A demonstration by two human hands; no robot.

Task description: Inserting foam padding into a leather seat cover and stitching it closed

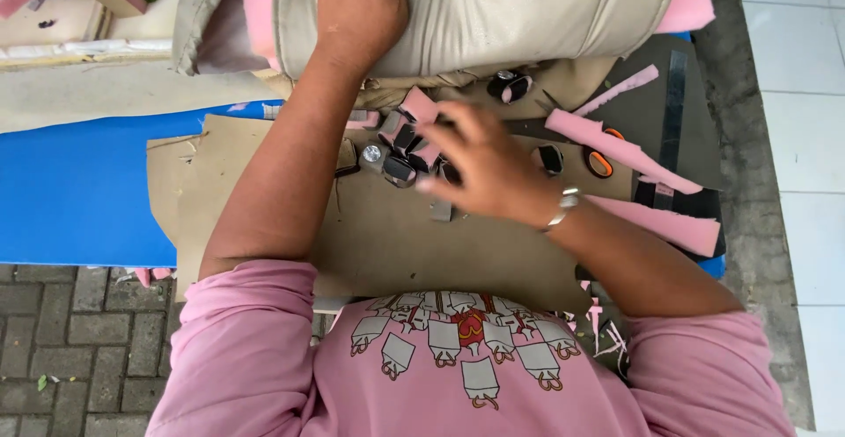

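My left hand (pixel 363 10) lies flat, palm down, on a beige fabric-covered cushion (pixel 493 14) with pink foam (pixel 257 1) showing at its edges. My right hand (pixel 480 168), blurred with motion and wearing a metal wristband, hovers over a pile of small black, silver and pink pieces (pixel 400 151) on a brown cardboard sheet (pixel 396 235). Its fingers are spread and curled; whether they pinch a piece is hidden.
Pink foam strips (pixel 616 151) and a dark ruler-like bar (pixel 673 102) lie at the right on a dark mat. Orange-handled scissors (pixel 600 162) rest beside them. A blue sheet (pixel 79 186) covers the left. Paving bricks (pixel 70 340) sit lower left, white tiles (pixel 792 94) at right.
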